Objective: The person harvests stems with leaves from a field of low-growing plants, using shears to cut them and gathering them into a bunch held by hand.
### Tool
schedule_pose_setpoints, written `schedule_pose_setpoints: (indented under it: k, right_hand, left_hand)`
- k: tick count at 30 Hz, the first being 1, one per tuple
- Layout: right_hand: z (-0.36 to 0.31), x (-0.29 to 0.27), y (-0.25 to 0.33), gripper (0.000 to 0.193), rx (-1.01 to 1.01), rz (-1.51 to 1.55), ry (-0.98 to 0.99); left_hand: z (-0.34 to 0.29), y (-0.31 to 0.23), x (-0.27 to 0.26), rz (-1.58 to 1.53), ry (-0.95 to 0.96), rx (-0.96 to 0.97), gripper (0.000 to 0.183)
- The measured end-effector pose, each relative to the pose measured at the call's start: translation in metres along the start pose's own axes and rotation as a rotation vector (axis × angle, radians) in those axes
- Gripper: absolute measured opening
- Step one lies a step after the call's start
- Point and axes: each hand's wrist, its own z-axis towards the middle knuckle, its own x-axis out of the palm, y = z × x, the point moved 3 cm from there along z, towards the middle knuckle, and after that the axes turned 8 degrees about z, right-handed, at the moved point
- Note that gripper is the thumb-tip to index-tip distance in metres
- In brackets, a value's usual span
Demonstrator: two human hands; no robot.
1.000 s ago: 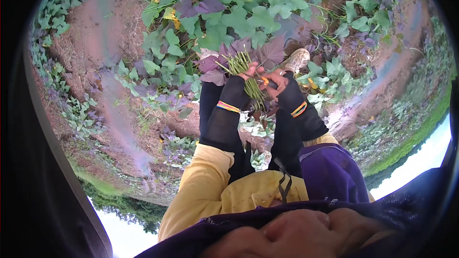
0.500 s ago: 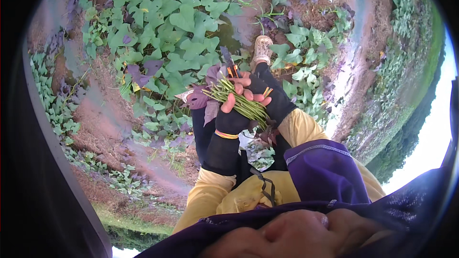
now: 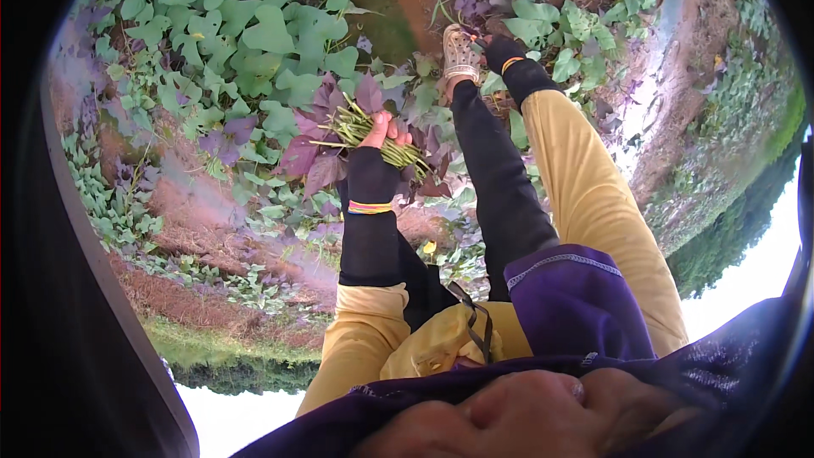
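Now the two hands have parted: half a second ago both were at the bundle of green stems (image 3: 343,130), and at this moment the left hand (image 3: 379,131) carries it alone. That leaves the right hand (image 3: 504,53) off the bundle — stretched far forward, just beside the pale shoe (image 3: 460,54), among the low leaves. A small dark tool with a touch of orange (image 3: 472,35) shows at its near side; how its gloved fingers close is too small to tell.

The left fingers are wrapped around the stems, which lie slantwise above the left shin, purple leaves (image 3: 302,153) hanging about them. The left forearm runs nearly straight up from its yellow sleeve (image 3: 365,322) — the right one reaches out long, its arm almost straight.
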Motion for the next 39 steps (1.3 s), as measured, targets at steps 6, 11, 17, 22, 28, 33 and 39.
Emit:
schedule_pose_setpoints:
  k: [6,11,17,22,28,33,39]
  right_hand:
    - [-0.13,-0.053,0.059,0.034,0.243,1.334,0.19]
    - [-0.19,-0.108,0.089,0.035,0.281,1.749,0.115]
    - [-0.216,-0.113,0.113,0.031,0.241,1.818,0.156]
    - [-0.232,-0.093,0.125,0.03,0.154,1.752,0.149]
    - [-0.226,-0.106,0.095,0.032,0.083,1.328,0.173]
    - [-0.181,-0.121,-0.033,0.03,0.251,0.389,-0.372]
    - [-0.172,-0.098,-0.151,0.031,0.408,0.068,-0.012]
  left_hand:
    - [0.048,0.042,0.022,0.45,-0.106,-0.097,0.03]
    - [0.085,0.05,0.109,0.407,0.012,-0.259,0.046]
    - [0.084,0.044,0.147,0.393,0.288,-0.272,0.037]
    - [0.062,0.042,0.128,0.536,0.34,-0.431,0.041]
    - [0.096,0.08,0.03,0.885,0.274,-0.376,0.031]
    - [0.072,0.063,0.075,1.056,0.226,-0.245,0.025]
    - [0.052,0.034,0.105,0.931,0.279,-0.181,0.023]
